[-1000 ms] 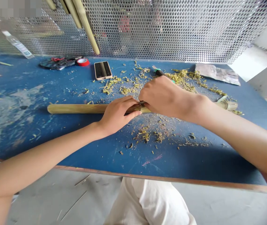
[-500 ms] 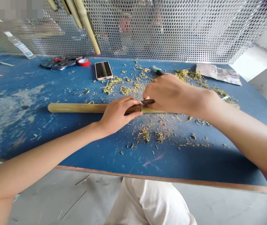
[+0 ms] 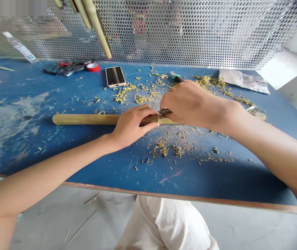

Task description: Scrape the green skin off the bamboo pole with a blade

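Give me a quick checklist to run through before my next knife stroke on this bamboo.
Left hand grip on the bamboo pole: ok, fingers wrapped over it.
Right hand grip on the knife: ok, handle held in the palm.
Left fingers clear of the blade: not ok, the blade sits right beside them.
Blade sharpness: cannot tell.
Pole resting on the blue table: ok, lying flat.

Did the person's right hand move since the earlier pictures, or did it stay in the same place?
Yes: the right hand has shifted slightly to the right along the bamboo rod, away from the smartphone lying on the table.
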A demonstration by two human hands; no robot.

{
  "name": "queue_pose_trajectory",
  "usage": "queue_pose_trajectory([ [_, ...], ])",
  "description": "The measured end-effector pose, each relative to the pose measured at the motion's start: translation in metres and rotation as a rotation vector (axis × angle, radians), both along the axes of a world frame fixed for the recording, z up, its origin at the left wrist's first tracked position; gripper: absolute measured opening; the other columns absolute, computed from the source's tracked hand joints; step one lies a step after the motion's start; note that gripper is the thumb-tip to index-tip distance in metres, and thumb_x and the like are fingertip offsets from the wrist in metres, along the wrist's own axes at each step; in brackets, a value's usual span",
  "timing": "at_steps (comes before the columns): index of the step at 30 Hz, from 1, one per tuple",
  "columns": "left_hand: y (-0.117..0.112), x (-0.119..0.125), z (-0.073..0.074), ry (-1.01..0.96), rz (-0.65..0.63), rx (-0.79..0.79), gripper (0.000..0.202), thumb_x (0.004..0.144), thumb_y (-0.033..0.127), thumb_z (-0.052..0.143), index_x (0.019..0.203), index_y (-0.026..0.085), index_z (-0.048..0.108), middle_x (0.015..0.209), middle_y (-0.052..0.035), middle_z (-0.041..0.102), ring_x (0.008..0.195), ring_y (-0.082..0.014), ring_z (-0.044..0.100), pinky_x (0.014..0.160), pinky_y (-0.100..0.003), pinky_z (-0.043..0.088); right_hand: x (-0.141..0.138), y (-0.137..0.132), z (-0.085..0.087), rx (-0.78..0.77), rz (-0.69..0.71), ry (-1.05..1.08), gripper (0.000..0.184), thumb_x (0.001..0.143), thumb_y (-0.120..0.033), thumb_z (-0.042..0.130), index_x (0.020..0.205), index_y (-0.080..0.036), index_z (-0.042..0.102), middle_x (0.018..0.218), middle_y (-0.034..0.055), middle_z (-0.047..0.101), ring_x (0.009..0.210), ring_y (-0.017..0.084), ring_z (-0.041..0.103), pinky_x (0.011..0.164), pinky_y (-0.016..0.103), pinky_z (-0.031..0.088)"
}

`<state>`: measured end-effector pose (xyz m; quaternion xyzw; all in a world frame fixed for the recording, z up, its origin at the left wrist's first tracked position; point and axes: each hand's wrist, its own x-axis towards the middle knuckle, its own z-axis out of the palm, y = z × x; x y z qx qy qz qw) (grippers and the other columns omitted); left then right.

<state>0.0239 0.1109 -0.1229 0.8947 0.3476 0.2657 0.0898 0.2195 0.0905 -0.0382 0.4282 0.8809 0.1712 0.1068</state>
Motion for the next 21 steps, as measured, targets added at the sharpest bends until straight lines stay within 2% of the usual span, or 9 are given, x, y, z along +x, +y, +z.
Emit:
queue_pose_trajectory([
  [2,0.0000,0.0000,0.0000,-0.003,0.002,-0.008,0.020,0.094,0.040,0.065,0.102,0.023,0.072,0.103,-0.0042,0.074,0.096,-0.0214,0.069,0.086,-0.033,0.051,-0.0016,0.0002,-0.0023,0.014,0.012,-0.003,0.030,0.098,-0.023,0.049,0.086,-0.013,0.074,0.077,0.0092,0.070,0.074,0.019,0.062,0.064,0.029,0.037],
  [6,0.0003,-0.0004,-0.0004,-0.018,-0.004,-0.016,0.021,0.093,0.041,0.067,0.104,0.024,0.073,0.103,-0.0040,0.074,0.095,-0.0212,0.069,0.086,-0.034,0.051,-0.0016,-0.0013,-0.0024,0.008,0.026,0.005,0.039,0.102,-0.037,0.048,0.088,-0.011,0.073,0.074,0.0098,0.069,0.071,0.020,0.062,0.062,0.030,0.036],
  [11,0.0010,-0.0001,-0.0006,-0.040,-0.021,-0.032,0.021,0.094,0.040,0.066,0.103,0.023,0.074,0.103,-0.0039,0.074,0.097,-0.0211,0.069,0.086,-0.034,0.051,-0.0040,-0.0028,-0.0023,0.020,-0.001,-0.021,0.030,0.099,-0.025,0.050,0.087,-0.012,0.074,0.079,0.0099,0.071,0.077,0.020,0.064,0.064,0.029,0.037],
  [14,0.0012,-0.0004,-0.0007,-0.027,-0.007,-0.027,0.022,0.093,0.042,0.067,0.104,0.024,0.074,0.101,-0.0040,0.073,0.094,-0.0208,0.069,0.085,-0.034,0.051,-0.0032,-0.0017,-0.0022,0.027,0.006,-0.006,0.039,0.102,-0.040,0.049,0.089,-0.012,0.074,0.078,0.0105,0.070,0.075,0.021,0.065,0.063,0.030,0.037],
  [16,0.0014,-0.0006,-0.0011,-0.023,0.000,-0.025,0.023,0.092,0.042,0.068,0.105,0.024,0.074,0.101,-0.0041,0.073,0.093,-0.0208,0.069,0.085,-0.034,0.051,-0.0025,-0.0009,-0.0016,0.027,0.010,-0.003,0.041,0.101,-0.043,0.050,0.090,-0.011,0.073,0.077,0.0103,0.070,0.074,0.021,0.065,0.062,0.029,0.037],
  [21,0.0010,-0.0007,-0.0020,-0.037,0.001,-0.020,0.021,0.093,0.041,0.067,0.102,0.024,0.074,0.101,-0.0035,0.073,0.094,-0.0205,0.068,0.085,-0.034,0.051,-0.0046,-0.0027,0.0005,-0.012,-0.020,-0.004,0.027,0.099,-0.026,0.051,0.091,-0.012,0.073,0.080,0.0091,0.071,0.075,0.019,0.064,0.062,0.029,0.034],
])
